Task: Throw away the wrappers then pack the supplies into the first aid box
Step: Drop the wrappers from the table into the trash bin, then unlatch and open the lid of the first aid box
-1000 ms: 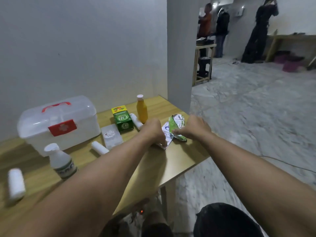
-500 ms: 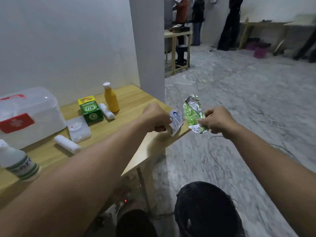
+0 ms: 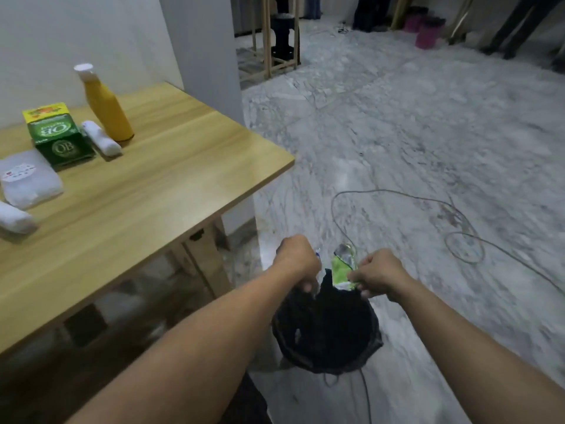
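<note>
Both my hands hover over the mouth of a black-lined bin (image 3: pixel 327 338) on the floor beside the table. My right hand (image 3: pixel 377 275) pinches a green and silver wrapper (image 3: pixel 342 266) above the bin's far rim. My left hand (image 3: pixel 298 261) is closed on a white wrapper with blue print (image 3: pixel 318 257), of which only a sliver shows. On the wooden table (image 3: pixel 171 185) lie the supplies: a yellow bottle (image 3: pixel 104 105), a green box (image 3: pixel 56 136), a white bandage roll (image 3: pixel 101 142), a flat white pack (image 3: pixel 27 179) and another roll (image 3: pixel 13 217). The first aid box is out of view.
A grey cable (image 3: pixel 452 228) loops over the marble floor right of the bin. A white pillar (image 3: pixel 204 47) stands behind the table's far corner. Far back are a wooden frame table (image 3: pixel 269 35), pink buckets (image 3: pixel 426 35) and people's legs (image 3: pixel 516 26).
Both hands carried the wrappers off the table edge and down to the bin. My view swung right and down, so the first aid box and spray bottle left the frame.
</note>
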